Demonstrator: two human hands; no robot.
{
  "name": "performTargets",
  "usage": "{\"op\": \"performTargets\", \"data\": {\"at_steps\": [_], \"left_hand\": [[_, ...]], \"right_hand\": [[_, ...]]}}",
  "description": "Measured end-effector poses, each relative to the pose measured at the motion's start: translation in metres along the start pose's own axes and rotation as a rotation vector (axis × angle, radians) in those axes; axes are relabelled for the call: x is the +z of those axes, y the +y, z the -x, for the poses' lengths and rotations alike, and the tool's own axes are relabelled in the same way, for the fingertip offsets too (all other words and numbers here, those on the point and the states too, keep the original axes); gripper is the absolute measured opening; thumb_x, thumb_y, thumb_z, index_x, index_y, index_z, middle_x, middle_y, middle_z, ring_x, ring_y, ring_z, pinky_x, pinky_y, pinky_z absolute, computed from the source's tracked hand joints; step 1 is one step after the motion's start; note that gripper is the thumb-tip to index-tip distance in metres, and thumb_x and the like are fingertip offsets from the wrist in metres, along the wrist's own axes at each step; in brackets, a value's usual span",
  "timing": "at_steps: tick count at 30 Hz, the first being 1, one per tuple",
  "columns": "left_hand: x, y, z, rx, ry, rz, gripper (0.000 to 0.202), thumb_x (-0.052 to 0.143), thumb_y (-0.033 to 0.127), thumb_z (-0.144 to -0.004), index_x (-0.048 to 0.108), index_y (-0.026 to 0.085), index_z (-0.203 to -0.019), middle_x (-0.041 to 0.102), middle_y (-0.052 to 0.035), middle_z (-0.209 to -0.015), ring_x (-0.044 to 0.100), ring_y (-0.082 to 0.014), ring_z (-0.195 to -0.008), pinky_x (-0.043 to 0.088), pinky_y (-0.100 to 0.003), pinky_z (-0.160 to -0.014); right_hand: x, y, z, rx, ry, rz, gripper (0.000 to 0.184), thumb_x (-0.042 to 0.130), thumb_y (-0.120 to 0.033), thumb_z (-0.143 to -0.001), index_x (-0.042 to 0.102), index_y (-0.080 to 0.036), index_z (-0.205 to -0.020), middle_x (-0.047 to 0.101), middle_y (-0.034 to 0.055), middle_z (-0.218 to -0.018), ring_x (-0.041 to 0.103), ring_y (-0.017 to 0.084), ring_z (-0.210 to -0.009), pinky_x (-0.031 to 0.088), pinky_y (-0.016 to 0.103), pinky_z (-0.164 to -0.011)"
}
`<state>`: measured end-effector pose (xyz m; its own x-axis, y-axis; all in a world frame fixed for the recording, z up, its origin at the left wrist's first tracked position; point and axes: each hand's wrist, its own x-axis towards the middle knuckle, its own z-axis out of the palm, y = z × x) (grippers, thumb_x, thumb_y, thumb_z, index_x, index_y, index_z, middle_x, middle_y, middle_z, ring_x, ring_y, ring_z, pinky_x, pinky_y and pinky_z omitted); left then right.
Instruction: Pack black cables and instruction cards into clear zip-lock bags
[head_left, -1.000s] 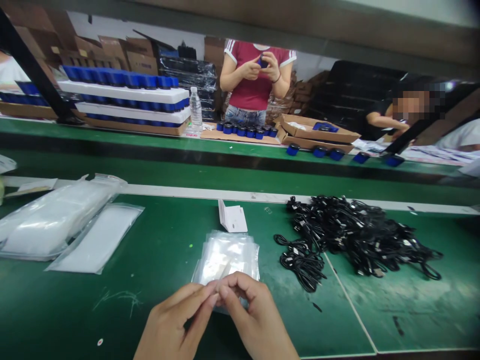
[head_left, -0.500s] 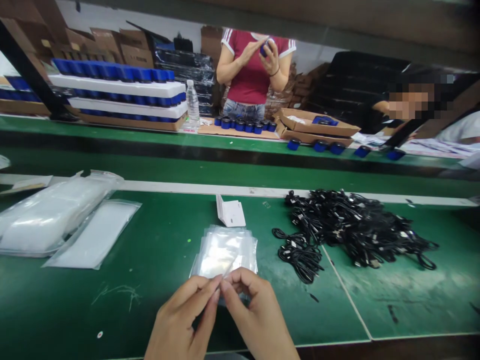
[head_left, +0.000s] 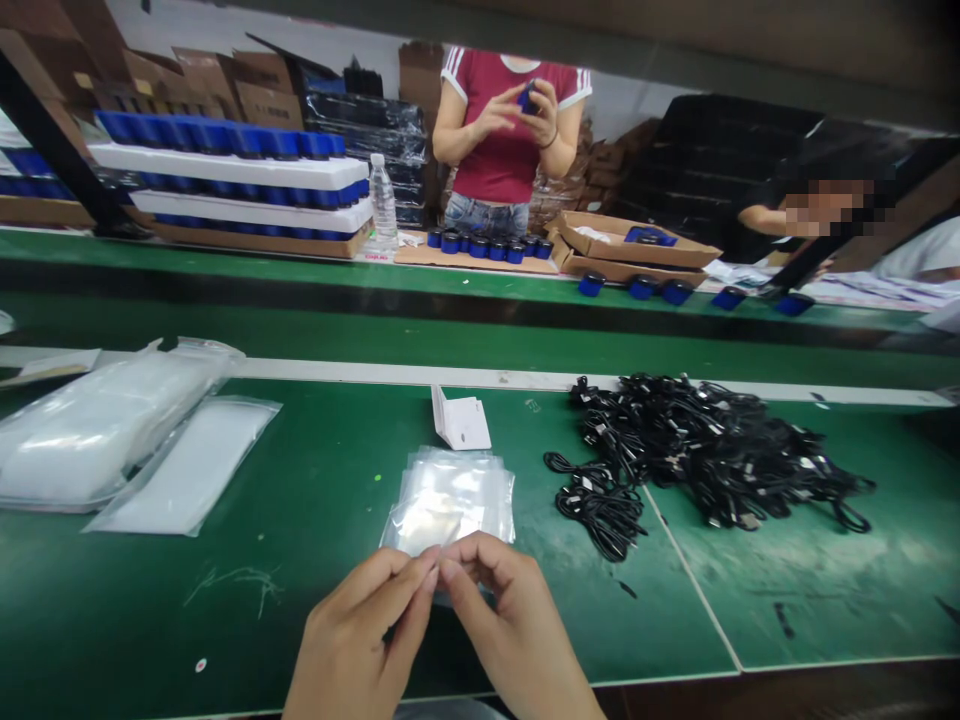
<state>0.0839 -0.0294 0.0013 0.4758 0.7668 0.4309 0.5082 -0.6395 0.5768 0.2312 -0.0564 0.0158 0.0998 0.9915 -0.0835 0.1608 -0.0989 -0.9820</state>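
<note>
My left hand [head_left: 360, 630] and my right hand [head_left: 510, 625] meet fingertip to fingertip low in the middle, both pinching the near edge of a clear plastic bag [head_left: 431, 520]. That bag is the top one of a small stack of clear bags [head_left: 457, 490] lying on the green table [head_left: 315, 500]. A folded white card [head_left: 461, 423] stands just beyond the stack. A heap of coiled black cables [head_left: 705, 455] lies to the right, apart from my hands.
Larger packs of clear bags [head_left: 112, 430] lie at the left. Beyond a green conveyor [head_left: 450, 335], a person in a red shirt [head_left: 502, 130] handles a blue part; blue round parts [head_left: 487, 245], cardboard trays [head_left: 630, 255], white trays of blue parts [head_left: 232, 170] and a water bottle [head_left: 383, 205] stand there.
My hands have barely moved, the pinch staying on the bag's edge. The view has tipped slightly, and the person opposite has shifted their hands around the blue part.
</note>
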Motion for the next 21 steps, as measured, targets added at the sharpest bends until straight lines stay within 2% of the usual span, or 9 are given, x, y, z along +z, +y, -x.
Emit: {"op": "performTargets", "data": {"at_steps": [5,10,12,17,21], "left_hand": [[-0.0003,0.0014,-0.0002,-0.020,-0.021,-0.008,0.021,0.046,0.016,-0.088,0.062,0.021,-0.100,0.062,0.0006,-0.074,0.062,-0.0100,-0.063,0.049,-0.017,-0.059],[-0.0019,0.0043,-0.0014,-0.006,-0.062,0.014,0.028,0.051,0.016,-0.085,0.056,0.021,-0.113,0.064,-0.0013,-0.086,0.065,-0.0113,-0.076,0.052,-0.017,-0.069],[-0.0032,0.0042,-0.0026,-0.001,-0.062,0.017,0.028,0.052,0.016,-0.085,0.056,0.022,-0.112,0.064,-0.0011,-0.088,0.065,-0.0111,-0.077,0.051,-0.016,-0.070],[-0.0013,-0.0006,-0.0024,0.012,0.002,-0.010,0.018,0.049,0.017,-0.087,0.059,0.022,-0.101,0.064,0.0005,-0.079,0.065,-0.0102,-0.069,0.051,-0.016,-0.066],[0.0037,-0.0011,-0.0002,0.053,0.126,-0.164,0.030,0.050,0.017,-0.088,0.051,0.016,-0.118,0.069,-0.0024,-0.081,0.066,-0.0114,-0.070,0.051,-0.018,-0.069]], "right_hand": [[0.0012,0.0007,-0.0008,0.002,-0.009,-0.034,0.015,0.055,-0.025,-0.084,0.065,-0.015,-0.082,0.070,0.0058,-0.079,0.064,0.018,-0.074,0.049,0.027,-0.070],[-0.0031,-0.0002,-0.0041,-0.014,0.020,-0.001,0.015,0.052,-0.022,-0.084,0.060,-0.015,-0.073,0.063,0.0017,-0.068,0.058,0.014,-0.063,0.046,0.023,-0.060],[-0.0062,-0.0012,-0.0052,-0.027,0.008,0.002,0.013,0.052,-0.020,-0.082,0.058,-0.015,-0.071,0.060,-0.0001,-0.065,0.055,0.012,-0.062,0.044,0.022,-0.059],[-0.0068,0.0010,-0.0054,0.028,-0.005,-0.075,0.018,0.055,-0.029,-0.083,0.057,-0.015,-0.072,0.056,-0.0009,-0.064,0.050,0.011,-0.060,0.042,0.023,-0.058],[-0.0008,0.0070,-0.0042,0.065,0.022,-0.052,0.024,0.058,-0.035,-0.082,0.058,-0.014,-0.070,0.056,-0.0004,-0.062,0.050,0.012,-0.058,0.042,0.023,-0.057]]}}
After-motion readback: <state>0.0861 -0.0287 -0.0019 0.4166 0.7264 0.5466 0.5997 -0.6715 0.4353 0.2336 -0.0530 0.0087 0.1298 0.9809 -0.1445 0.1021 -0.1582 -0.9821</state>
